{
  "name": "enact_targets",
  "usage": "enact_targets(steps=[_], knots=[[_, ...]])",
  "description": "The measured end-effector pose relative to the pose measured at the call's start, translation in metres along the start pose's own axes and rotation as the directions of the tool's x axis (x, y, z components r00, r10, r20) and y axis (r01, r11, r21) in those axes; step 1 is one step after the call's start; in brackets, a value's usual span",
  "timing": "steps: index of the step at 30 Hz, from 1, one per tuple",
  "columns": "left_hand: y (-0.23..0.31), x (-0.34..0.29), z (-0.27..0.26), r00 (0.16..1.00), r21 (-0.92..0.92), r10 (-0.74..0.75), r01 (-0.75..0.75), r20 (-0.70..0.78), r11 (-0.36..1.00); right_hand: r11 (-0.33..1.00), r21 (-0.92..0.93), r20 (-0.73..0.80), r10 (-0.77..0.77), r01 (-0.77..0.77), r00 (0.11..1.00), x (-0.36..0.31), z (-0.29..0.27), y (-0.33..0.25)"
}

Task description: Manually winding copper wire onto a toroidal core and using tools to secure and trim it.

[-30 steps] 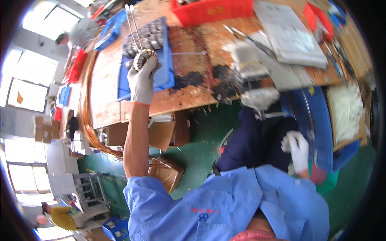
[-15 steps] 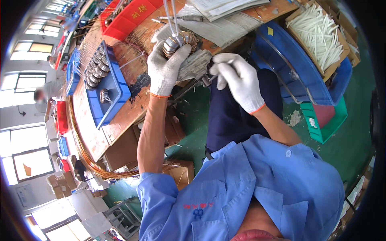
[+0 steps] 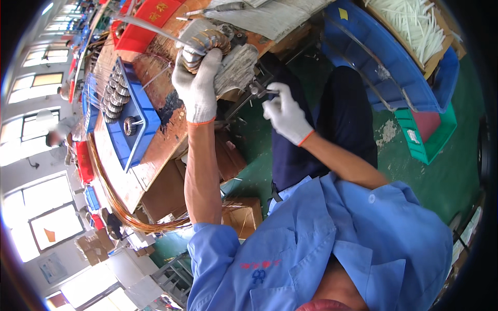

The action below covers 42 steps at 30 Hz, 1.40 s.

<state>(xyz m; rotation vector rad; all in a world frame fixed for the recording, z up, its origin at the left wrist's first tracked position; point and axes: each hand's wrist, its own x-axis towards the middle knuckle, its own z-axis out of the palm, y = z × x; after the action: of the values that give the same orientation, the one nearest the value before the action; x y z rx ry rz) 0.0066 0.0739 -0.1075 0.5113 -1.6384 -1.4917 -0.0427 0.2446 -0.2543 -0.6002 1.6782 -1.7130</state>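
My left hand (image 3: 199, 90), in a white glove, is closed on a ring-shaped wire coil (image 3: 213, 38) with a shiny, copper-and-silver winding. White sleeved leads (image 3: 150, 27) run from the coil up to the left. The coil rests against a worn grey padded block (image 3: 236, 68) at the bench edge. Lower and to the right, my gloved right hand (image 3: 286, 116) has its thumb and forefinger closed around a small metal handle (image 3: 268, 92). That handle joins a metal clamp fitting (image 3: 256, 88) under the block.
On the left of the wooden bench (image 3: 161, 142), a blue tray (image 3: 151, 123) holds several finished coils (image 3: 115, 96). A red bin (image 3: 150, 26) and a screwdriver-like tool (image 3: 228, 7) lie beyond. To the right are a blue bin (image 3: 373, 67), white strips (image 3: 410, 26) and a green crate (image 3: 415, 137).
My left hand has shifted left with the coil, and the leads now slant left instead of upward. My right hand has dropped lower, onto the metal handle.
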Motion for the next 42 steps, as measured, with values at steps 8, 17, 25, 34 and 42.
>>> enact_targets(steps=[8,17,25,34,42], knots=[[0.022,0.009,-0.017,0.950,0.404,0.262,-0.309,0.169,0.861,0.180,0.594,0.757,0.205,-0.784,0.620,-0.019,0.078,-0.142],[0.055,-0.215,-0.207,0.517,0.261,0.095,0.260,-0.851,0.930,0.588,0.395,0.710,0.292,-0.706,0.641,-0.040,0.029,-0.122],[-0.010,-0.417,-0.455,-0.198,0.009,0.328,0.845,-0.924,0.535,0.657,0.091,0.386,0.670,-0.749,0.634,-0.027,-0.052,-0.023],[-0.033,-0.409,-0.477,-0.113,0.009,0.361,0.947,-0.926,0.320,0.707,0.050,0.443,0.617,-0.705,0.651,-0.047,-0.034,-0.025],[-0.034,-0.446,-0.526,-0.120,0.117,0.207,0.519,-0.971,0.847,0.679,0.082,0.419,0.641,-0.730,0.643,-0.050,-0.051,-0.012]])
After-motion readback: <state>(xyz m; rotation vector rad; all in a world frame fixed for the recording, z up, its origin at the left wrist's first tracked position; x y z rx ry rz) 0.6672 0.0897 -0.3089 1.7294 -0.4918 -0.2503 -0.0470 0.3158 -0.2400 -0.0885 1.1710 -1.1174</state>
